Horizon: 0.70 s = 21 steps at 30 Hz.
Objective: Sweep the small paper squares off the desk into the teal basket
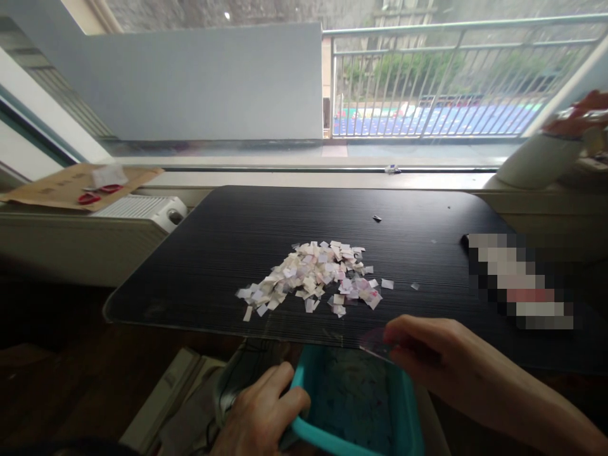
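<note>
My left hand (266,408) is closed around the left rim of a teal plastic bin (354,438). The bin stands just below the table's front edge, with small scraps at its bottom. Over the bin's far right corner, my right hand (422,345) pinches a thin transparent sheet (375,342) with a pinkish tint. That sheet lies against the table edge, and its exact kind is hard to make out. A loose heap of small cut paper pieces (304,272), mostly white with some pink and lilac, is spread on the black table (190,253) beyond both hands.
A pixelated object (517,278) rests on the table's right side. Red-handled scissors (95,196) lie on brown paper (42,187) at the left, above a white radiator (137,212). A white vase (536,158) stands on the right by the window.
</note>
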Tool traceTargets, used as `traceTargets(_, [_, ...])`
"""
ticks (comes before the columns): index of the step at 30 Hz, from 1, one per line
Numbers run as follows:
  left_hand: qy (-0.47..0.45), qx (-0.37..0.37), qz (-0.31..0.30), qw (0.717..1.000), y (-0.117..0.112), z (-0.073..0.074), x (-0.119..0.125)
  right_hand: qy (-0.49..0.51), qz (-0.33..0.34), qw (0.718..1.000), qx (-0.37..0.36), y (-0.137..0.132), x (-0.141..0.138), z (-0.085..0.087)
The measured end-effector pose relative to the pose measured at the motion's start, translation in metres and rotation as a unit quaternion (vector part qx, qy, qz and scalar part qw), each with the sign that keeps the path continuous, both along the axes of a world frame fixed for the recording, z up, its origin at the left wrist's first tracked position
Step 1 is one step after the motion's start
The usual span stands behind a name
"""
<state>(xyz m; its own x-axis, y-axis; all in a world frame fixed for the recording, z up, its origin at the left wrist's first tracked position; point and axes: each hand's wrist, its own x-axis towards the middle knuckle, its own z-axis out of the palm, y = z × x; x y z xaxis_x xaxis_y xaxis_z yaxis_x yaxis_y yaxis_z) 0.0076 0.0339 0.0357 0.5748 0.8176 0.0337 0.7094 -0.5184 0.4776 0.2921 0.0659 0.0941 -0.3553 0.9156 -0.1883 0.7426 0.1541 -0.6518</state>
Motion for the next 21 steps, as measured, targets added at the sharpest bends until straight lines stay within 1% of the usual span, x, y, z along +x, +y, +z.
traceTargets(2, [0.008, -0.006, 0.004, 1.0, -0.001, 0.002, 0.001, -0.006, -0.024, 0.999, 0.027, 0.001, 0.001, 0.001])
traceTargets(3, [0.009, -0.006, 0.005, 1.0, -0.001, 0.002, 0.001, -0.012, -0.026, 0.999, 0.034, 0.001, 0.0, 0.001])
traceTargets(7, [0.005, 0.003, 0.003, 1.0, -0.003, 0.001, 0.001, -0.034, 0.015, 0.999, 0.035, 0.005, -0.007, 0.003])
traceTargets(10, [0.003, 0.015, -0.003, 1.0, -0.004, -0.001, 0.002, -0.03, -0.01, 0.996, 0.085, 0.013, -0.016, 0.002])
traceTargets(12, [0.002, 0.02, -0.003, 1.0, -0.004, -0.002, 0.002, -0.03, -0.018, 0.994, 0.105, 0.019, -0.021, 0.0])
traceTargets(16, [0.0, 0.015, -0.012, 1.0, -0.004, -0.006, 0.002, -0.034, 0.015, 0.996, 0.084, 0.025, -0.026, 0.001])
traceTargets(21, [0.005, 0.008, -0.018, 1.0, -0.005, -0.009, 0.003, -0.018, -0.036, 0.994, 0.105, 0.033, -0.027, 0.001])
